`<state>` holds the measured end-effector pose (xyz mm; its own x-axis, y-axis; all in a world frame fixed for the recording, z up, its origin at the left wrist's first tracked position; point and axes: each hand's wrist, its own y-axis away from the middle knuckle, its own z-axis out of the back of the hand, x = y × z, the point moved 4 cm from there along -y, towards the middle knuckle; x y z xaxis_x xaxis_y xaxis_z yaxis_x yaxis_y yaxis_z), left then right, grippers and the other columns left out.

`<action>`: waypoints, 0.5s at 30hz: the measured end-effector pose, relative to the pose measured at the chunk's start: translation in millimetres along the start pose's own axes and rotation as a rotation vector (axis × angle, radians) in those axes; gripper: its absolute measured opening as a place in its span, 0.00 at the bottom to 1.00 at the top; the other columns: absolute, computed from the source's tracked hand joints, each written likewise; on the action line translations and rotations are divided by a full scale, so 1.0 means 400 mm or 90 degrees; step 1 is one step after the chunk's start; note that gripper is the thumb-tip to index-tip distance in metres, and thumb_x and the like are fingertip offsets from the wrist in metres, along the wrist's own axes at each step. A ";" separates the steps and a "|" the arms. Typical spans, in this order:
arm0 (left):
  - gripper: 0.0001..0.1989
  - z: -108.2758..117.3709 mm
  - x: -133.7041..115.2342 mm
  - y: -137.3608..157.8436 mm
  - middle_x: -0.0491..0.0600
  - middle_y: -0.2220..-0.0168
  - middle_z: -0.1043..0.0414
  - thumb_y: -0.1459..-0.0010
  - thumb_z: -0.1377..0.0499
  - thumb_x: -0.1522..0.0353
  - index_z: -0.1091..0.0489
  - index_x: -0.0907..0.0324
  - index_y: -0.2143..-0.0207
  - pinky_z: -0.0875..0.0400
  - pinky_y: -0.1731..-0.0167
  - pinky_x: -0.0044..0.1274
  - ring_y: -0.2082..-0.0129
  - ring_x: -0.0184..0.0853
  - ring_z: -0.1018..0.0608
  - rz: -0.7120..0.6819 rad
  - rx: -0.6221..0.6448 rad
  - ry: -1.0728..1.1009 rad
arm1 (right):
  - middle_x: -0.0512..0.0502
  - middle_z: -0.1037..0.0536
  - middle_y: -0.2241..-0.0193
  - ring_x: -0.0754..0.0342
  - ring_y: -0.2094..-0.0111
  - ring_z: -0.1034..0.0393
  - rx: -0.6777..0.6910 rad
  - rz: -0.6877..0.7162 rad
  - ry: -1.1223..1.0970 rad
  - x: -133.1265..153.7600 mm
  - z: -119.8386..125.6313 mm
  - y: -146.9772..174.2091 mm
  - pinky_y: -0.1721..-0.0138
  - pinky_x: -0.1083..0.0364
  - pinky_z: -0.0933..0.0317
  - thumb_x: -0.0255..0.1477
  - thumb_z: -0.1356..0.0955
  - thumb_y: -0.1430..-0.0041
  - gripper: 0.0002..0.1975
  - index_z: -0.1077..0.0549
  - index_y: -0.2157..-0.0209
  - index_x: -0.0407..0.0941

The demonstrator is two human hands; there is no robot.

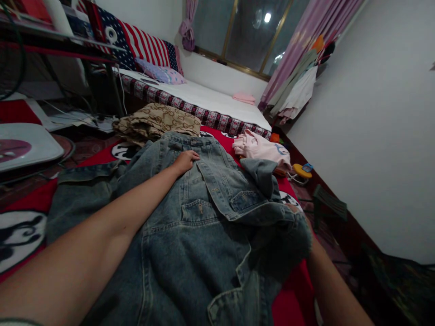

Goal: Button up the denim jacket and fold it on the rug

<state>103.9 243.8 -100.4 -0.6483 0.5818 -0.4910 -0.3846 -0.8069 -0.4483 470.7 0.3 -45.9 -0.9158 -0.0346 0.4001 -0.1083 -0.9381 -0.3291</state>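
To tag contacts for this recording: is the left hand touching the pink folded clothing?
No, the left hand is on the denim jacket, while the pink clothing lies apart, farther right.

I'm standing in somebody's home, in a bedroom by the look of it. A white-topped bed [210, 90] is running along the wall under the window [251, 36], with a pastel pillow [161, 72] lying near one end. Lilac curtains [292, 45] are framing the panes, and clothes [299, 93] are hanging beside them. Nearer me, a denim jacket [170, 253] is lying with a folded pink garment [261, 147] on a red printed cloth [294, 299], like household laundry.
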 end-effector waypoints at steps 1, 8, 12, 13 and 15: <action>0.24 -0.002 0.004 -0.001 0.48 0.57 0.21 0.56 0.51 0.78 0.20 0.59 0.62 0.29 0.48 0.28 0.54 0.37 0.22 0.000 0.003 -0.003 | 0.43 0.22 0.73 0.48 0.69 0.26 -0.017 -0.002 -0.024 0.015 0.019 0.006 0.65 0.50 0.33 0.30 0.34 0.55 0.07 0.23 0.78 0.47; 0.24 -0.006 0.009 -0.001 0.50 0.55 0.23 0.54 0.51 0.77 0.20 0.60 0.60 0.31 0.47 0.29 0.52 0.37 0.24 -0.009 0.011 -0.023 | 0.44 0.23 0.55 0.46 0.52 0.29 -0.058 0.138 -0.092 0.332 0.141 0.176 0.49 0.47 0.36 0.32 0.31 0.44 0.14 0.26 0.55 0.50; 0.25 -0.010 0.003 0.000 0.52 0.54 0.23 0.54 0.51 0.77 0.20 0.62 0.59 0.31 0.46 0.30 0.51 0.39 0.24 -0.019 0.020 -0.036 | 0.44 0.29 0.45 0.43 0.43 0.37 0.060 0.261 0.087 0.392 0.037 0.256 0.39 0.34 0.50 0.22 0.32 0.47 0.28 0.33 0.43 0.52; 0.25 -0.010 0.002 0.001 0.52 0.53 0.23 0.55 0.51 0.77 0.21 0.62 0.59 0.32 0.46 0.30 0.51 0.39 0.24 -0.022 0.024 -0.038 | 0.43 0.30 0.44 0.43 0.41 0.39 0.046 0.262 0.109 0.378 0.019 0.265 0.39 0.33 0.52 0.19 0.34 0.47 0.28 0.33 0.44 0.51; 0.26 -0.011 0.002 0.002 0.51 0.52 0.23 0.55 0.51 0.77 0.21 0.61 0.57 0.32 0.45 0.30 0.50 0.39 0.25 -0.031 0.040 -0.048 | 0.42 0.32 0.42 0.44 0.38 0.42 -0.004 0.272 0.107 0.349 0.008 0.283 0.39 0.33 0.52 0.16 0.38 0.46 0.27 0.31 0.46 0.50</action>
<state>106.1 244.0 -104.6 -0.6747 0.6130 -0.4111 -0.4553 -0.7841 -0.4218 331.8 -111.7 -24.4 -0.9291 -0.3603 0.0829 0.2905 -0.8502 -0.4391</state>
